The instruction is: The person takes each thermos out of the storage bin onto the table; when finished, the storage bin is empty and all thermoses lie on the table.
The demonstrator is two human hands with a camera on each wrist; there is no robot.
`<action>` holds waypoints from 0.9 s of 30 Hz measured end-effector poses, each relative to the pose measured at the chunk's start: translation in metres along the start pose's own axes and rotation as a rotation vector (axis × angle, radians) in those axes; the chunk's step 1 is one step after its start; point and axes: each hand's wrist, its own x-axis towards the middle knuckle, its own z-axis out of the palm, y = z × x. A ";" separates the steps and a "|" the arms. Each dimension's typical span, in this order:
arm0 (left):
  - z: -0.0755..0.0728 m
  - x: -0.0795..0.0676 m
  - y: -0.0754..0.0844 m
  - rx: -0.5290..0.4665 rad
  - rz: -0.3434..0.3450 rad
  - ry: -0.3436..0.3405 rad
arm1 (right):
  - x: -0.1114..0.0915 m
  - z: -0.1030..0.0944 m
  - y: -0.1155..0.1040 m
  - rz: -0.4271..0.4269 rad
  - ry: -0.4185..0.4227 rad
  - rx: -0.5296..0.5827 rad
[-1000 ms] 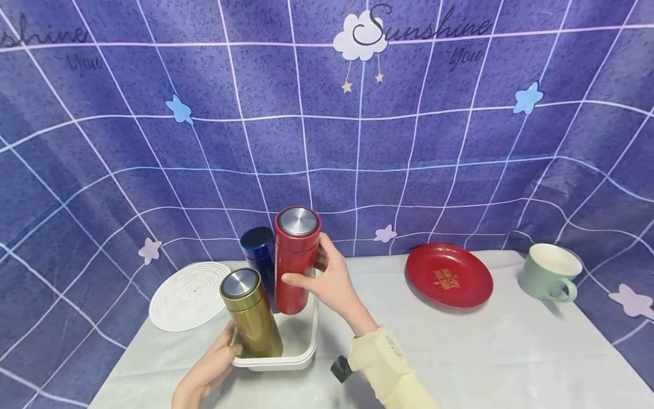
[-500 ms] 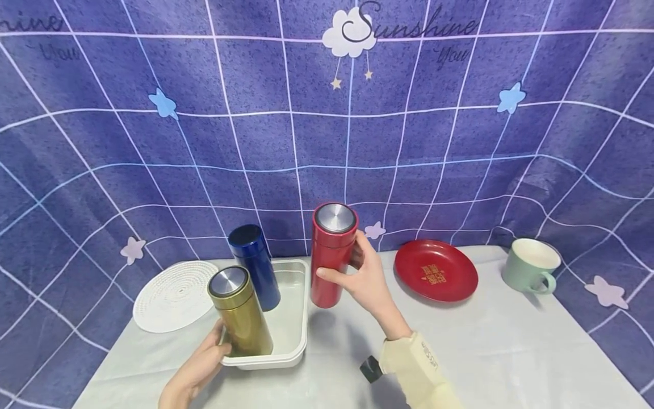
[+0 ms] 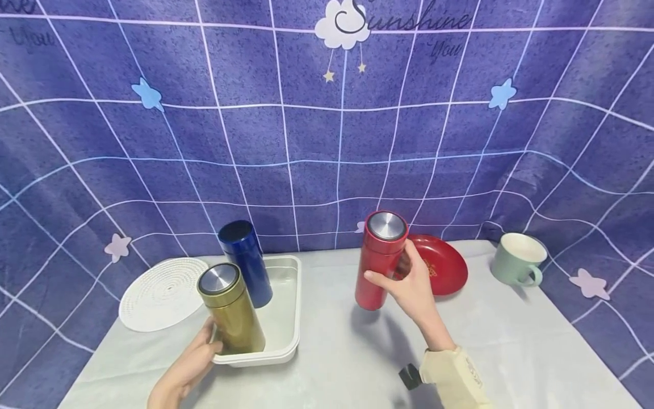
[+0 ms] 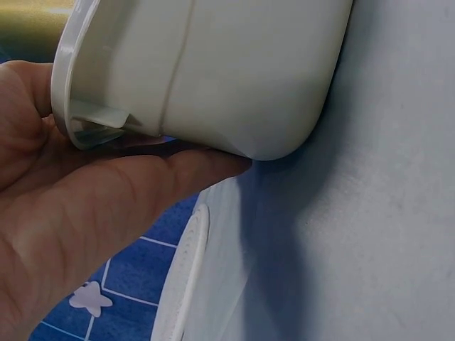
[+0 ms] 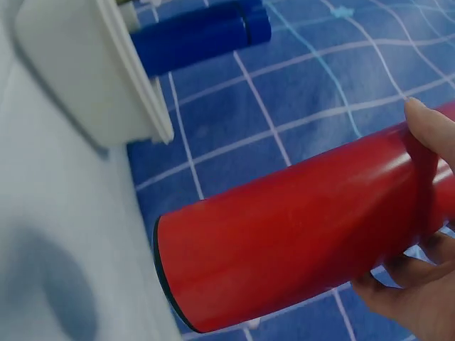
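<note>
My right hand (image 3: pixel 411 284) grips a red thermos flask (image 3: pixel 375 278) with a silver-topped lid. It is held upright above the table, its base off the cloth in the right wrist view. A white plastic bin (image 3: pixel 291 318) stands at the left. Inside it are a gold thermos flask (image 3: pixel 237 324), leaning at the near left, and a blue thermos flask (image 3: pixel 252 272) behind that. With the thumb over the rim and fingers underneath the wall, my left hand (image 3: pixel 189 363) holds the bin's near left corner. The bin's outer wall (image 4: pixel 234 71) fills much of the left wrist view.
A round white woven mat (image 3: pixel 158 295) lies behind the bin on the left. Right of the red flask is a red plate (image 3: pixel 452 272), partly hidden by it. A green mug (image 3: pixel 518 261) stands at the far right. A purple grid-patterned curtain (image 3: pixel 317 136) hangs behind the table.
The red flask has left the bin in my right hand, travelling right over its rim to a spot before the red plate. My left hand keeps its hold on the bin.
</note>
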 end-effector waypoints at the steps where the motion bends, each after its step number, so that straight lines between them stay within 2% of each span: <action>1: 0.000 0.000 0.000 -0.004 -0.001 -0.002 | 0.000 -0.004 0.007 0.008 0.010 -0.001; 2: -0.001 0.000 -0.001 -0.012 0.005 -0.004 | -0.001 -0.007 0.015 0.009 0.020 0.001; 7: -0.001 -0.001 -0.002 -0.030 0.016 -0.012 | -0.008 -0.022 0.029 0.029 0.064 -0.016; 13: -0.002 0.000 0.000 -0.025 -0.003 -0.014 | -0.014 -0.033 0.046 0.060 0.087 -0.019; 20: -0.002 0.001 -0.001 -0.002 -0.034 -0.006 | -0.018 -0.038 0.061 0.118 0.082 -0.026; 27: -0.001 0.002 0.000 -0.012 -0.030 -0.006 | -0.017 -0.037 0.068 0.118 0.075 -0.040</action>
